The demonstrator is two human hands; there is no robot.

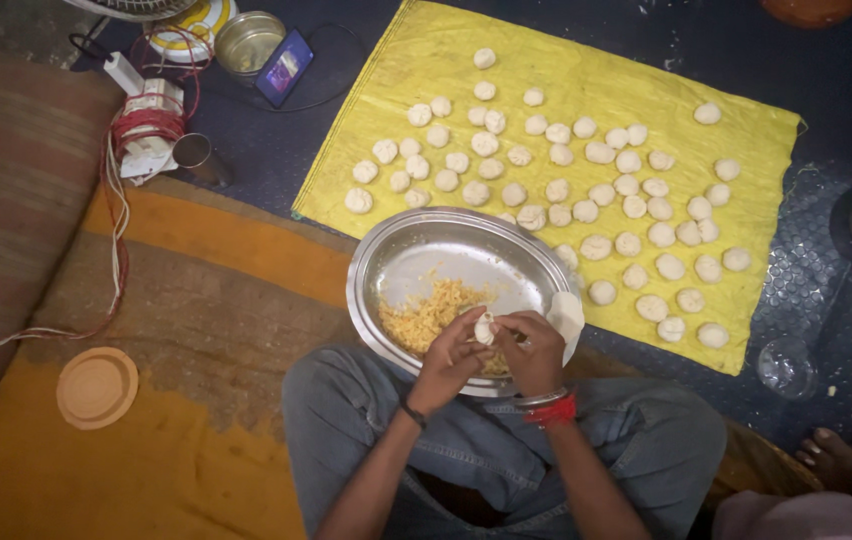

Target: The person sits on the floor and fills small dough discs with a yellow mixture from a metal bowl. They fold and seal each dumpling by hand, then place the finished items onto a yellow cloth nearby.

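Both hands, left hand [451, 362] and right hand [531, 350], pinch one dough ball [484, 328] over the steel tray [396, 262] (one yellow filling heap [431, 315] inside); round, no clear long axis. Roughly fifty dough balls [596, 190] dot one yellow sheet [586, 70].

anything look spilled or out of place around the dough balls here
Nothing looks spilled. One dough ball lies apart from the rows, near the far right edge of the yellow sheet. The yellow filling stays inside the steel tray, and both hands, left hand and right hand, pinch one piece.
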